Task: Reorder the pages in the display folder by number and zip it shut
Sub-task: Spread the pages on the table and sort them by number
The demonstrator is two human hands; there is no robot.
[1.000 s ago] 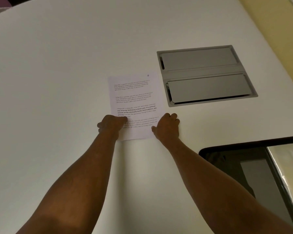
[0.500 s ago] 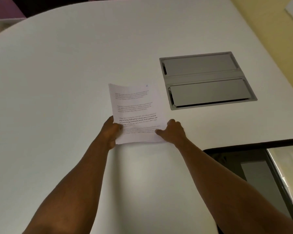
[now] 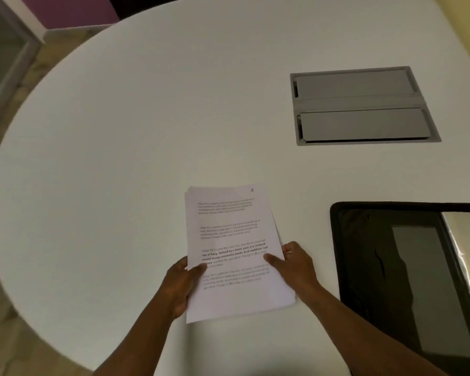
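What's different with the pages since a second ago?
The stack of pages, earlier pressed flat on the table, is now pulled nearer, gripped by left hand and right hand at its side edges. The open folder and grey hatch are unmoved.

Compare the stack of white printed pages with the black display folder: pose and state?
The stack of white printed pages is gripped at its near edges by the left hand and right hand; the black display folder is untouched. The pages are fully in view, top sheet numbered 4; the folder lies open and runs past the frame's right edge. Both are over the white table.
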